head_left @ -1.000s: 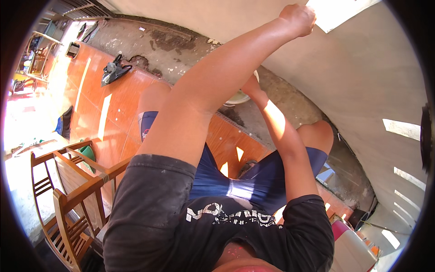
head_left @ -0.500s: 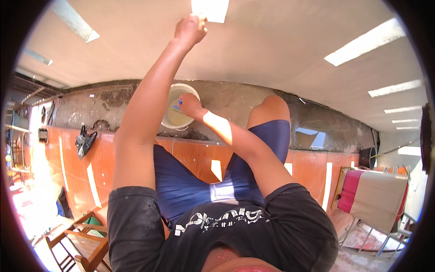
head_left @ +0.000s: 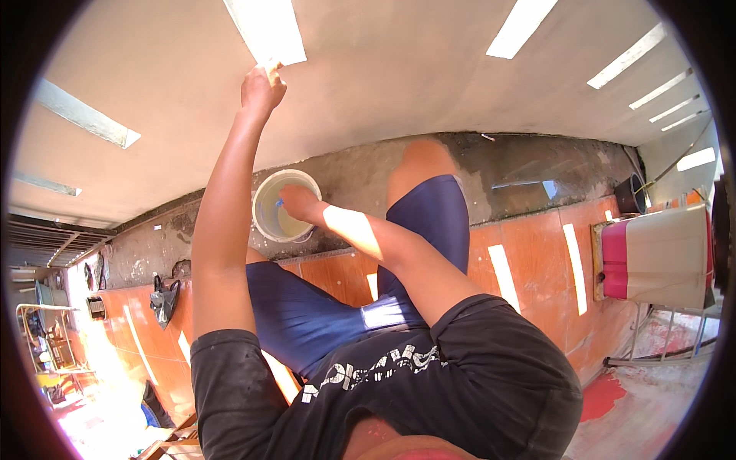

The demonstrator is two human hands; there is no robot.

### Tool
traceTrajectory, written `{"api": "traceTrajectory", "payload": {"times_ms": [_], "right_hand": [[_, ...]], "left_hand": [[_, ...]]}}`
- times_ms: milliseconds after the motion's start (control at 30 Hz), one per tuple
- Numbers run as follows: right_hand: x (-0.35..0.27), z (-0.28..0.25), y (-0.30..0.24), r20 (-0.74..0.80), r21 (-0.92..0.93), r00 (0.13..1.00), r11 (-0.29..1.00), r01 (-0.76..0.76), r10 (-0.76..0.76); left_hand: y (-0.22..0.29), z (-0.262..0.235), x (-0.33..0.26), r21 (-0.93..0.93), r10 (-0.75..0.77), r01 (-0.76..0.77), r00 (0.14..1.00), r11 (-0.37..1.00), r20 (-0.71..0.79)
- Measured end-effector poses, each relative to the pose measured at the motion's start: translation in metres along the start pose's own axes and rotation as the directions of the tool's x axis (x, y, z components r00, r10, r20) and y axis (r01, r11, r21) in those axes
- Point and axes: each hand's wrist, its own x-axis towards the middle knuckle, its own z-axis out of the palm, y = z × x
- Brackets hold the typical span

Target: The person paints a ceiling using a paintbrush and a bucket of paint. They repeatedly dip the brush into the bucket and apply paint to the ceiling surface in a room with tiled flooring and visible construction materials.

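Note:
My left hand (head_left: 263, 88) is raised against the plastered wall (head_left: 383, 84). Its fingers curl over the lower edge of a bright rectangular opening (head_left: 268, 29). Lower down, my right hand (head_left: 300, 202) reaches inside a white bucket (head_left: 261, 222) that holds cloudy, pale liquid. Closed fingers grip a small blue tool (head_left: 279, 203), of which only a little shows; its working end is hidden. The bucket stands on the rough concrete strip between my knees and the wall.
Orange tiles (head_left: 491, 268) cover the floor around me. A black bag (head_left: 164, 300) lies to the left. At the right are a dark bucket (head_left: 630, 195) and a pink-and-cream box-shaped thing (head_left: 659, 261) on metal legs. A wet patch (head_left: 529, 180) marks the concrete.
The view has turned, shifting the scene within it. My left hand stays at the opening's edge. My right hand remains in the bucket, and less of the blue tool shows.

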Motion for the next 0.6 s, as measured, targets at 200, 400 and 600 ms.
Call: {"api": "traceTrajectory", "payload": {"times_ms": [200, 400, 600], "right_hand": [[0.01, -0.032, 0.004, 0.007, 0.005, 1.0, 1.0, 0.014, -0.014], [0.047, -0.066, 0.021, 0.1, 0.103, 0.986, 0.984, -0.146, 0.136], [0.067, -0.073, 0.033, 0.161, 0.037, 0.973, 0.984, -0.173, 0.165]], "left_hand": [[-0.004, 0.0, 0.005, -0.016, -0.019, 0.02, 0.999, 1.0, 0.039], [-0.013, 0.002, 0.01, -0.034, 0.016, -0.014, 0.999, 0.999, 0.034], [-0.02, -0.004, 0.013, -0.025, 0.133, -0.133, 0.991, 0.991, 0.021]]}}
